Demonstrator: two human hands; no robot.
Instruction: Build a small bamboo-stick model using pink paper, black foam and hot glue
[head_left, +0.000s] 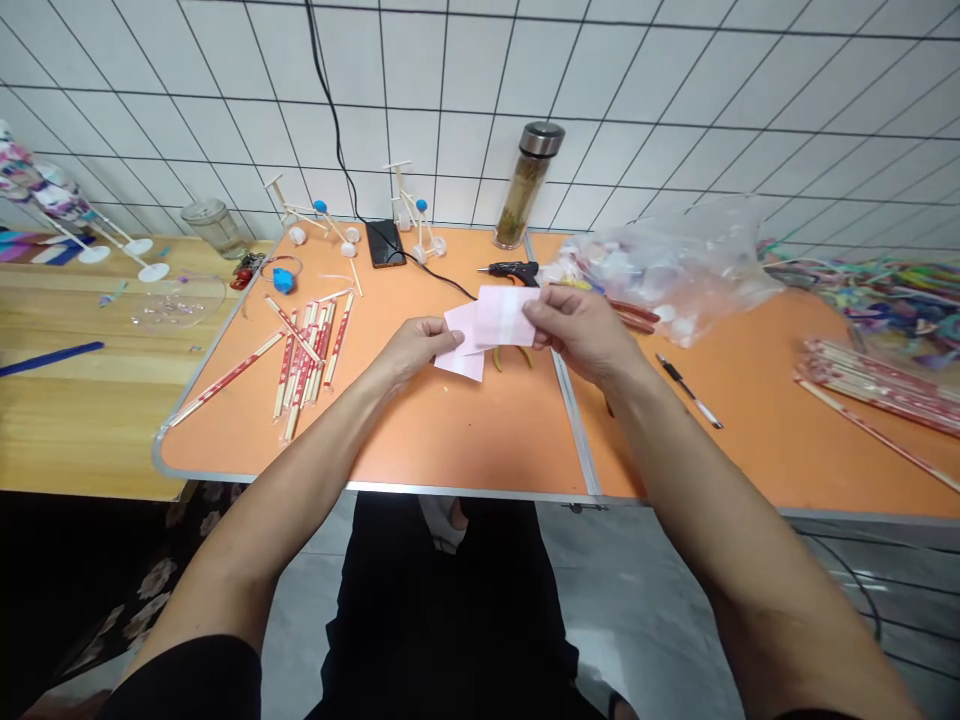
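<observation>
Two small pale pink paper pieces overlap above the orange table, in the middle of the head view. My left hand (416, 348) pinches the lower-left pink paper (463, 366) between thumb and fingers. In my right hand (574, 325), closed at its edge, is the other pink paper (501, 318), which lies partly over the first one. Yellow-tipped curved handles (517, 358) show just beneath the papers; the rest of that tool is hidden. A black glue gun (517, 270) lies behind my right hand, close to red-handled pliers (634, 316).
Chopsticks in red-printed wrappers (304, 365) lie to the left. Two small stick models (416, 215), a phone (385, 244) and a tall tea bottle (529, 185) stand or lie at the back. Rightward are a plastic bag (675, 265), a pen (688, 390) and more wrapped chopsticks (885, 385).
</observation>
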